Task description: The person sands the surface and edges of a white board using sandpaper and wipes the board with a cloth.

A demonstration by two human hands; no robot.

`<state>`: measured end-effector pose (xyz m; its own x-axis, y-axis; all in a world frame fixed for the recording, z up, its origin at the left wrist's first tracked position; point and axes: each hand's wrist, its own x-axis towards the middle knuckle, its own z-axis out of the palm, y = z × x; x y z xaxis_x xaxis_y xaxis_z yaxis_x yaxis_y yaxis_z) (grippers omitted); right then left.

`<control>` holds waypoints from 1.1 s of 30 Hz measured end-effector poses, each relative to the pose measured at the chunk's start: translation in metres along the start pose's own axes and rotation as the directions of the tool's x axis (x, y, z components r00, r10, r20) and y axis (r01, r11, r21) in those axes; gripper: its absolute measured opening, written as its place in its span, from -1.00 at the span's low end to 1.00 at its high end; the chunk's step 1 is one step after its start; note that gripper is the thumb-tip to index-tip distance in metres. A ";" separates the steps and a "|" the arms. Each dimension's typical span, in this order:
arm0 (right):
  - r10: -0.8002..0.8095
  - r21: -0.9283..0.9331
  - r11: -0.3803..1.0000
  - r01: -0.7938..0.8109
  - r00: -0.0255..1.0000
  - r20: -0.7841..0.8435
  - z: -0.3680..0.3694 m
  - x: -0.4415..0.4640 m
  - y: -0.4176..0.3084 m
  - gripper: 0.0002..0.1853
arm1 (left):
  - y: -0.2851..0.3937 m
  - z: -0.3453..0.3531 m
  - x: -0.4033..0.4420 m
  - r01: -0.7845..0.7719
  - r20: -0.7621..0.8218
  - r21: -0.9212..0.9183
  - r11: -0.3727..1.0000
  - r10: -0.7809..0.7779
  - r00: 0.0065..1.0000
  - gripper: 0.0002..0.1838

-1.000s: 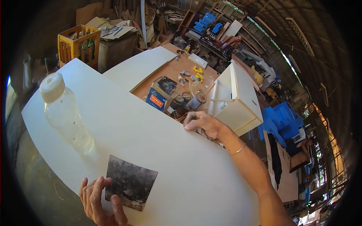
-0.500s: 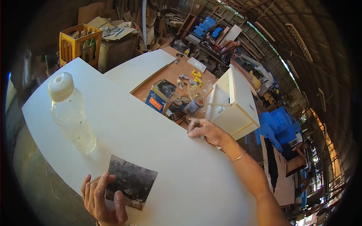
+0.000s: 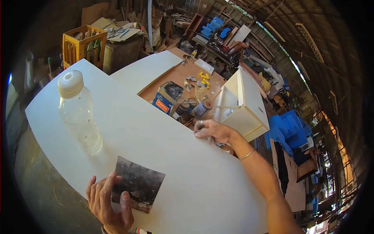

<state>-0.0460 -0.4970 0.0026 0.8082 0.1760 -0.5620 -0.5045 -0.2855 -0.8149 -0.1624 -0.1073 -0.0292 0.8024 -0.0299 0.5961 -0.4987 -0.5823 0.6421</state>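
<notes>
My left hand [image 3: 111,204] grips a dark, smudged square sheet [image 3: 139,183] by its left edge, thumb in front and fingers around the side. The sheet is held over the near part of a large white panel [image 3: 183,171]. At the panel's far right edge, my right hand [image 3: 213,130] is closed with its fingertips bent down. A crumpled greyish scrap [image 3: 210,139] shows under its fingers; whether it is cloth or paper I cannot tell. A clear plastic bottle [image 3: 82,121] with a white cap and some liquid stands upright left of the sheet.
Beyond the panel are a blue box [image 3: 163,103], paint cans [image 3: 203,107] and yellow pieces [image 3: 204,80] on a brown board. A white cabinet-like box [image 3: 249,105] stands right of them. A yellow crate [image 3: 83,46] with bottles is at back left. Another person [image 3: 311,154] is at far right.
My right hand has shifted slightly along the panel's edge, and more of the greyish scrap shows under it. My left hand still holds the dark sheet. The view has moved slightly.
</notes>
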 end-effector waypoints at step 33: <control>-0.178 -0.218 0.965 0.144 0.973 -0.146 0.022 0.011 0.003 -0.78 | 0.008 -0.001 0.012 0.029 0.176 0.129 0.991 -0.051 0.983 -0.53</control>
<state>-0.0451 -0.4752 -0.0092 0.9208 0.0849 -0.3808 -0.3041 -0.4553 -0.8368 -0.1570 -0.1119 -0.0167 0.8719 -0.1424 0.4685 -0.4293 -0.6825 0.5915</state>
